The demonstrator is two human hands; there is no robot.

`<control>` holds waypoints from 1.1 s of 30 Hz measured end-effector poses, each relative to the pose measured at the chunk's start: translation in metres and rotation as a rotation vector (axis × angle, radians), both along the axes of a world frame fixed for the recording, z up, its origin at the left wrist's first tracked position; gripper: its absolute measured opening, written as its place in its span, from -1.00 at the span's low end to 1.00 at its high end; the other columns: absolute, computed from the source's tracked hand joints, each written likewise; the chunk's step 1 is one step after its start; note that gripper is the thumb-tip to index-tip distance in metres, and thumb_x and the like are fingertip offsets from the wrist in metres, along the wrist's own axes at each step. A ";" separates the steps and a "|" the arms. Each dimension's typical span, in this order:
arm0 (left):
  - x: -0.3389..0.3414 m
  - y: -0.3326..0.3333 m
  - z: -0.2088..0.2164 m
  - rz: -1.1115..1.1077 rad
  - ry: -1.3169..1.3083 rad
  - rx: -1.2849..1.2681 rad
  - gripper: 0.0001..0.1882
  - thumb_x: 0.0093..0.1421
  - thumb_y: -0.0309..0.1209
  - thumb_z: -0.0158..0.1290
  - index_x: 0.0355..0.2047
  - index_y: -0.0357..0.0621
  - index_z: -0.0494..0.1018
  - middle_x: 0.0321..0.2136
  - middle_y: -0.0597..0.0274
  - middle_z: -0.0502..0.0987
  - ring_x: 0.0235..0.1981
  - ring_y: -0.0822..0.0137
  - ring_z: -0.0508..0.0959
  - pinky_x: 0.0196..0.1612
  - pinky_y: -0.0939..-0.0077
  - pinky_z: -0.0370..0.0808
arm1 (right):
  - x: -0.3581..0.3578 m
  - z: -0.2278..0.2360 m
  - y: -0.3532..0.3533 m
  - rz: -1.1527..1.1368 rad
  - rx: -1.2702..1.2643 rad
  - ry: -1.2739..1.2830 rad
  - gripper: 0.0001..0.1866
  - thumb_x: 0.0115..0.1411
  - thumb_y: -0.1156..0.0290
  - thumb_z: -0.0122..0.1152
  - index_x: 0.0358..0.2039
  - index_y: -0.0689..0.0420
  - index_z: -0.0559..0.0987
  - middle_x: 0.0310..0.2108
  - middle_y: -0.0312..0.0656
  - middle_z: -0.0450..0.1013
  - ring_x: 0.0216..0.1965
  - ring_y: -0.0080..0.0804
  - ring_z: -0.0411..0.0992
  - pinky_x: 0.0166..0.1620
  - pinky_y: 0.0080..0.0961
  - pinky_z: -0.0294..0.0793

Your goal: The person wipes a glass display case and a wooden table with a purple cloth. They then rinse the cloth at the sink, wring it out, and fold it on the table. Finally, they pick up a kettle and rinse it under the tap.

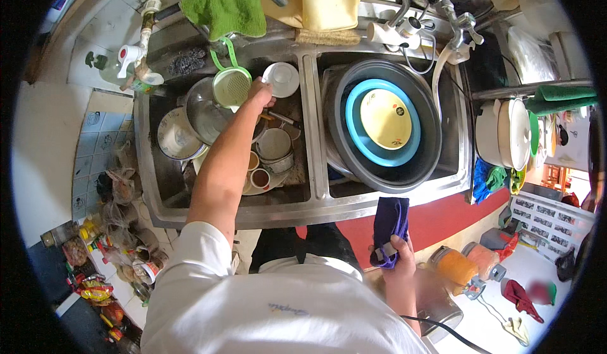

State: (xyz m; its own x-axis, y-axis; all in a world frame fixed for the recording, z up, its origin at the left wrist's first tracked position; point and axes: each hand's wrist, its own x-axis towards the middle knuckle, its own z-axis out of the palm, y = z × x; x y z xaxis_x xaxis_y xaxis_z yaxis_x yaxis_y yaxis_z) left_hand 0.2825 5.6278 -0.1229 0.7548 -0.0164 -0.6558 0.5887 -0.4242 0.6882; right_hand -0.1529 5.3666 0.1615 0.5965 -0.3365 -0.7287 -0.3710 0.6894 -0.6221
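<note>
In the left sink basin, my left hand (260, 93) is closed at the lower left rim of a small white dish (281, 79); its fingertips are partly hidden. Just left of that hand, a light-green strainer (231, 88) lies over a metal pot (205, 110). Below it are a stack of white bowls (274, 148), a cup with brown liquid (260, 177) and an enamel basin (177, 133). Off the sink's front edge, my right hand (399, 258) is wrapped round a dark purple folded cloth (388, 227) with lighter purple edging.
The right basin holds a big black tub (341, 120), with a blue basin (354, 142) and a yellow bowl (384, 119) nested inside. Taps (465, 31) and towels (224, 6) line the back. A white lidded pot (506, 133) stands at the right; bagged goods (98, 287) crowd the left.
</note>
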 end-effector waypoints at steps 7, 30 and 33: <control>-0.006 -0.003 0.000 -0.266 -0.233 0.536 -0.44 0.36 -0.09 -0.16 0.15 -0.31 0.33 0.08 -0.30 0.48 0.10 -0.22 0.50 0.16 -0.04 0.41 | 0.009 0.002 -0.012 0.029 -0.028 -0.041 -0.36 0.09 0.25 0.27 0.17 0.21 0.36 -0.17 -0.04 0.49 -0.28 -0.20 0.55 -0.27 -0.22 0.67; -0.205 0.189 0.286 0.094 -0.787 0.218 -0.63 0.35 -0.51 0.05 0.15 -0.22 0.44 -0.09 0.08 0.61 -0.10 0.34 0.62 -0.03 0.43 0.54 | 0.201 -0.032 0.114 0.513 0.336 -0.296 -0.42 0.17 0.35 0.34 0.17 0.16 0.38 -0.19 -0.14 0.51 -0.24 -0.30 0.54 -0.22 -0.39 0.61; -0.145 0.189 0.406 -0.258 -1.037 0.634 -0.52 0.32 -0.49 0.05 0.25 -0.03 0.37 0.21 0.14 0.42 0.17 0.23 0.47 0.19 0.29 0.43 | 0.259 -0.091 0.187 0.611 0.497 -0.315 -0.49 0.15 0.34 0.36 0.08 0.18 0.43 -0.27 -0.17 0.52 -0.30 -0.31 0.55 -0.26 -0.40 0.61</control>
State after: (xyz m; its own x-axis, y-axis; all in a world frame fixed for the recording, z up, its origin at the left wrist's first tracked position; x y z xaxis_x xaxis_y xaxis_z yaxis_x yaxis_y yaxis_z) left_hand 0.1378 5.8165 0.2827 0.9433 -0.1394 0.3014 -0.2601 -0.8742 0.4099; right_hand 0.1062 5.5535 0.0705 0.7695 0.4263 -0.4756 -0.6273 0.6446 -0.4371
